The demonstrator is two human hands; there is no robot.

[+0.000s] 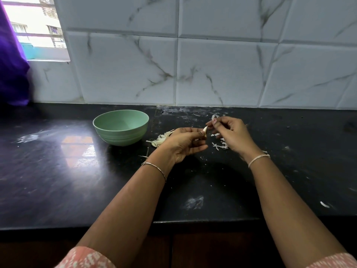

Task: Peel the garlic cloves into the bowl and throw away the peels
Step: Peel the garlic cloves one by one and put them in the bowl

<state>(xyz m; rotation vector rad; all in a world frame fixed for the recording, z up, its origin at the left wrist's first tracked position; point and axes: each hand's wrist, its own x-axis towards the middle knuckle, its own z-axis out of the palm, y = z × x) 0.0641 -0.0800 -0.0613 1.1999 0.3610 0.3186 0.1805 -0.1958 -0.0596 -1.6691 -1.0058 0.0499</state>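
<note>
Centrally, gripping garlic clove (205, 130) in left hand (183, 144), long axis tilted upward; pinching its upper tip with right hand (229, 134); bowl (120, 130) at frame left, nearer left hand.

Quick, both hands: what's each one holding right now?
Left hand: pinches the garlic clove.
Right hand: fingers curled, pinching a peel at that clove.

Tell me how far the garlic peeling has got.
Done: some peeling, judging by loose peels scattered on the counter. In hand: the left hand and right hand pinch one garlic clove. Left: the green bowl shows no cloves, a garlic pile lies behind the left hand, and the peels are not thrown away.
</note>
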